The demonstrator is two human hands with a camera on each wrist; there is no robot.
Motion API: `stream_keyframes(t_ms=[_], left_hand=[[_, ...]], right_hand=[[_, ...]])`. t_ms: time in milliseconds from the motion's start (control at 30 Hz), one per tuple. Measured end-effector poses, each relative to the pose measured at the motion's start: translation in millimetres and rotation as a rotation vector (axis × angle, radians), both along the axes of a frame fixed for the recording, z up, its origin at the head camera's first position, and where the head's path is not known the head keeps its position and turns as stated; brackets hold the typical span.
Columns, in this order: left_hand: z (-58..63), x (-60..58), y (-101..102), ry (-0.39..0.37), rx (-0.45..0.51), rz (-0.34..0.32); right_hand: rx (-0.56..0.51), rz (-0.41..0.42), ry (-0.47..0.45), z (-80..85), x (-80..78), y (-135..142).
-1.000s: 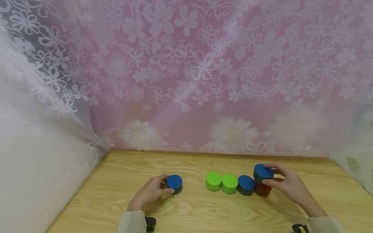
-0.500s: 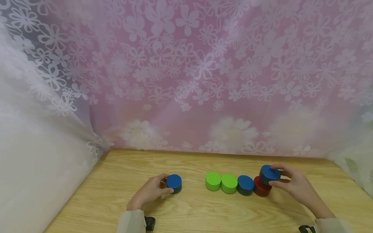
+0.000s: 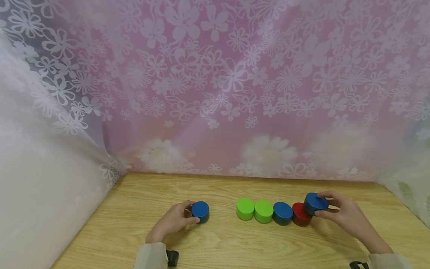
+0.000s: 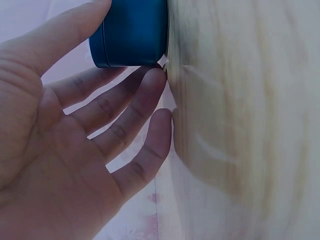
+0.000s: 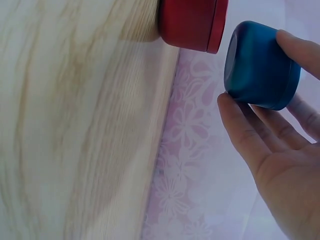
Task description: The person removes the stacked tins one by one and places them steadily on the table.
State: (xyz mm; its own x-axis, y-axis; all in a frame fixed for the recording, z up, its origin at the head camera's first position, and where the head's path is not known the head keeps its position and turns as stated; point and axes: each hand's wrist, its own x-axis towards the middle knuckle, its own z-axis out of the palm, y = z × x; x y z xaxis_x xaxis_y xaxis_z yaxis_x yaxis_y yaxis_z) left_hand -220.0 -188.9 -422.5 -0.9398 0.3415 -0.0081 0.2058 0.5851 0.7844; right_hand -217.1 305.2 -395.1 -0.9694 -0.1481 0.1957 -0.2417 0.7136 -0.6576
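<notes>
On the left of the wooden table, my left hand (image 3: 174, 221) holds a round blue tin (image 3: 200, 212) between thumb and fingers; the tin (image 4: 132, 32) stands on the tabletop. My right hand (image 3: 347, 216) grips another blue tin (image 3: 315, 204) and keeps it above the table, just right of a red tin (image 3: 301, 215). In the right wrist view, thumb and fingers pinch the raised blue tin (image 5: 260, 65), and a gap separates it from the red tin (image 5: 192, 25). A third blue tin (image 3: 282, 213) touches the red one's left side.
Two bright green tins, one at the row's left end (image 3: 245, 209) and its neighbour (image 3: 263, 211), continue the line on the wooden table (image 3: 221, 243). Behind the table hangs a pink flowered curtain (image 3: 215, 93). Pale cloth (image 3: 40, 179) closes off the left side.
My right hand has carried its blue tin from over the red tin to the right and slightly down, uncovering the red tin. The left hand and its tin have stayed in place.
</notes>
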Motion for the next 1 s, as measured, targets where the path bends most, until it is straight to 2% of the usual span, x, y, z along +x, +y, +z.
stream_keyframes(t_ms=[467, 767, 1000], left_hand=[[-0.3, -1.1, 0.8, 0.001, 0.003, -0.008], [0.8, 0.1, -2.3, -0.014, 0.003, 0.015], [1.2, 0.0, -0.6, -0.007, -0.001, 0.002]], right_hand=[[0.012, 0.0, -0.017, -2.6, -1.1, 14.1], [0.033, -0.006, -0.048, -4.5, -3.2, 19.4], [0.045, 0.011, -0.09, -8.0, -6.5, 23.0]])
